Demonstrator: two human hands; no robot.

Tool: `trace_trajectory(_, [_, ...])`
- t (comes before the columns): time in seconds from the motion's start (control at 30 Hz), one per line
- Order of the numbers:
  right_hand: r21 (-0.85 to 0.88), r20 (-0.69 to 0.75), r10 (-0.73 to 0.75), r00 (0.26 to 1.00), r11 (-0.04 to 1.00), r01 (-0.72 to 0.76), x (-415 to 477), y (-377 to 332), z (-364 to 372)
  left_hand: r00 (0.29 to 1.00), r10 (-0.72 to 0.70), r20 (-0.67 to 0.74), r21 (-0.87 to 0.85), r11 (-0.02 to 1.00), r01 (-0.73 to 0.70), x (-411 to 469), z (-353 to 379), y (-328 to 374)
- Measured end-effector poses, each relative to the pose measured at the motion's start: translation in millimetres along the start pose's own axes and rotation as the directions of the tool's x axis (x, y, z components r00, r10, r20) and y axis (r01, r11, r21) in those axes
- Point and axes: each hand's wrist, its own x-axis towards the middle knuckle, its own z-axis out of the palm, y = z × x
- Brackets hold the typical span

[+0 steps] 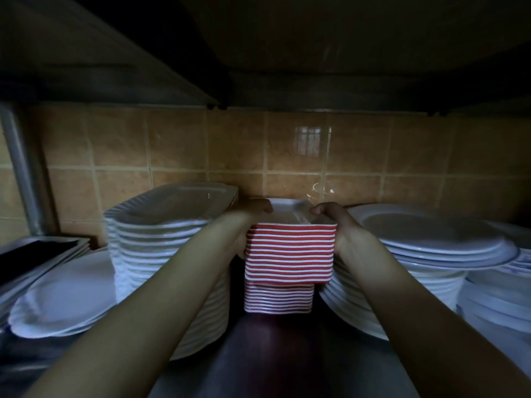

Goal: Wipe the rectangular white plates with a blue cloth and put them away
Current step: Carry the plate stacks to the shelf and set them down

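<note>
A tall stack of rectangular white plates with red edges (290, 254) stands at the middle of a dim shelf. Its upper part overhangs the narrower lower part (278, 297) toward me. My left hand (249, 222) grips the upper stack's left side, thumb curled over the top rim. Gripping the right side is my right hand (334, 222), with its thumb hooked over the top plate (287, 209). No blue cloth is in view.
A high stack of white scalloped plates (161, 254) crowds the left side. Flat oval plates (66, 294) and dark trays (37, 248) lie further left. Round white plates (431, 245) are piled on the right. A tiled wall (258, 156) closes the back; a shelf underside hangs overhead.
</note>
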Motion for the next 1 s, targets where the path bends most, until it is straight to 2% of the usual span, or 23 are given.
trace_trajectory(0.03, [-0.009, -0.015, -0.007, 1.000, 1.000, 0.007, -2, -1, 2, 0.999, 0.039, 0.002, -0.015, 0.999, -0.039, -7, 0, -3])
trace_trajectory(0.1, [-0.034, -0.026, -0.006, 1.000, 0.999, 0.005, -5, -1, 2, 0.977, 0.211, -0.024, -0.035, 0.977, -0.212, -15, -1, -18])
trace_trajectory(0.23, [-0.044, -0.006, -0.018, 1.000, 0.999, 0.017, -9, -1, 2, 0.846, 0.532, -0.028, 0.057, 0.846, -0.530, -24, -5, -54])
trace_trajectory(0.3, [-0.030, -0.005, -0.021, 1.000, 0.999, 0.021, -11, -1, 2, 0.776, 0.629, -0.041, 0.062, 0.777, -0.627, -28, -5, -71])
trace_trajectory(0.47, [-0.009, 0.015, -0.028, 0.999, 1.000, 0.028, -11, -3, -2, 0.747, 0.659, -0.087, 0.038, 0.752, -0.658, -24, -1, -82])
trace_trajectory(0.57, [-0.081, -0.004, -0.015, 1.000, 0.997, 0.014, -16, -3, -3, 0.745, 0.662, -0.075, 0.030, 0.749, -0.662, -21, -1, -82])
trace_trajectory(0.67, [-0.097, 0.014, -0.059, 0.998, 0.994, 0.060, -27, 1, -6, 0.743, 0.665, -0.076, 0.026, 0.746, -0.665, -19, 0, -83])
trace_trajectory(0.8, [-0.118, 0.112, -0.251, 0.962, 0.958, 0.263, -55, 19, -12, 0.754, 0.653, -0.077, 0.010, 0.756, -0.654, -17, 1, -83])
trace_trajectory(0.9, [-0.175, 0.134, -0.410, 0.902, 0.886, 0.429, -69, 36, -14, 0.759, 0.647, -0.073, -0.004, 0.761, -0.649, -17, 2, -83])
trace_trajectory(1.0, [-0.128, 0.123, -0.553, 0.824, 0.815, 0.566, -71, 57, -14, 0.754, 0.652, -0.080, -0.023, 0.755, -0.655, -19, 3, -82])
